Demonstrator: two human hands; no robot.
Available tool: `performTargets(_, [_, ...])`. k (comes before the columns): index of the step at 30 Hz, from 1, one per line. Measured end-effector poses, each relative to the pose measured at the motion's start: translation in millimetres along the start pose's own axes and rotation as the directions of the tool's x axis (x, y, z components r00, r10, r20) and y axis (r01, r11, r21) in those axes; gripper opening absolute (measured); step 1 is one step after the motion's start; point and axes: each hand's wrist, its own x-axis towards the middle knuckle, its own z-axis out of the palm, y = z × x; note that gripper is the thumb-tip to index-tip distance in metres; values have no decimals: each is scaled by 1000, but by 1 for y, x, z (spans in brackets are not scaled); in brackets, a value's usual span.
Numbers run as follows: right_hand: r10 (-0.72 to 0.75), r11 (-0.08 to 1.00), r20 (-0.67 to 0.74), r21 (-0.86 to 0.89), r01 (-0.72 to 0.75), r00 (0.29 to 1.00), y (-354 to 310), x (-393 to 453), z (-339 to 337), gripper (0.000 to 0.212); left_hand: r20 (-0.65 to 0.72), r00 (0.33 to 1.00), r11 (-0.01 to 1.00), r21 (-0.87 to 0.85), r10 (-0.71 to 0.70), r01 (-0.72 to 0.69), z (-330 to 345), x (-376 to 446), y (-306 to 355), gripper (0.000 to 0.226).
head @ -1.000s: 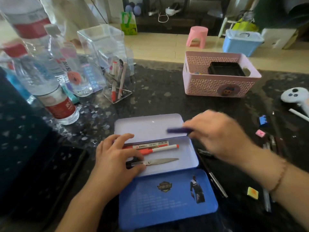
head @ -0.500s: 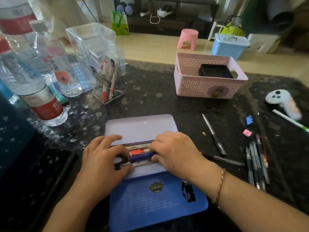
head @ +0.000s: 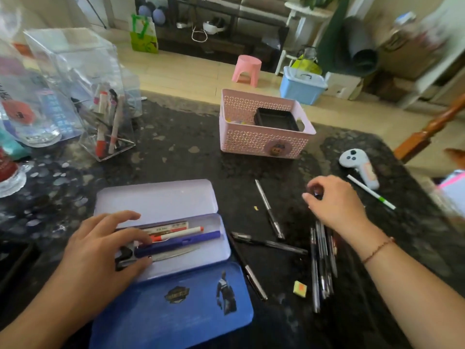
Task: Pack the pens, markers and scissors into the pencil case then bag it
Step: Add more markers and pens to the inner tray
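Dark speckled stone table (head: 176, 152), living room floor beyond with a pink stool (head: 246, 69) and blue lidded tub (head: 302, 84). Pink lattice basket (head: 261, 137) stands at table centre-back, a black tray inside it. Clear plastic holder (head: 100, 117) back left, markers standing in it, bottles beside it.

Pencil case (head: 161, 197) lies open near the front edge, pale lid flap up, blue printed flap (head: 176, 311) toward the person. In its tray: a purple pen (head: 181, 244), a red-tipped marker (head: 181, 233), a labelled marker behind it, scissors (head: 171, 255) under the purple pen, black handles at left.

Left hand (head: 100, 255) rests on the tray's left end, fingers spread loosely, fingertips touching pen and scissor handles; not gripping anything.

Right hand (head: 334, 202) hovers right of the case over loose pens, fingers curled in together; blurred, cannot tell if it holds something.

Bundle of dark pens (head: 322, 263) below that wrist. Three single pens between case and bundle. White game controller (head: 357, 165) and white pen (head: 370, 191) far right. Small yellow eraser (head: 300, 288) near front
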Motion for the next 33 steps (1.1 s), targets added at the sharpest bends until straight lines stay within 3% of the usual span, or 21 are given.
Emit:
performTargets(2, [40,999,96,-39,-37,995,18,3,0,20,2,1000,1000,-4,-3,3,0,0,-1,36])
performTargets(6, [-7,997,201,-78,23,980,27,-2,6,16,67,997,999,-24,-30,31,-3,-2,0,33])
performTargets(9, [-30,999,22,-14,30,999,29,-2,6,16,120,991,997,-30,-62,66,-5,-3,-2,33])
performTargets(11, [120,986,-180,139,-95,976,31,4,5,28,134,989,997,-28,-67,71,-4,-3,-3,30])
performTargets(13, [297,935,-176,253,-249,938,36,16,8,52,140,988,998,-18,-59,62,-4,-3,-2,29])
performTargets(15, [329,916,-89,270,-295,940,40,26,13,54,144,988,998,-12,-60,63,-4,-3,-3,30])
performTargets(18, [225,954,-76,220,-204,971,32,25,14,26,137,988,997,-11,-68,71,-5,-3,-3,31])
performTargets(20, [166,974,-88,173,-149,982,26,26,15,18,134,988,997,-9,-76,78,-6,-3,-3,30])
performTargets(23, [121,987,-71,111,-113,990,18,29,18,21,136,988,997,-14,-69,71,-7,-4,-2,31])
performTargets(26, [-8,988,-203,146,39,979,-2,26,12,24,120,992,999,-7,-32,33,-8,-5,1,33])
performTargets(29, [-335,896,-233,221,385,913,-54,0,2,14,132,990,997,55,-55,48,-6,-4,5,38])
performTargets(31, [-590,758,-109,266,596,800,-89,-24,0,14,161,983,993,96,-84,69,-5,-4,7,43])
performTargets(33, [-693,699,40,280,657,720,-114,-42,5,13,188,975,987,135,-114,89,-6,-5,8,45])
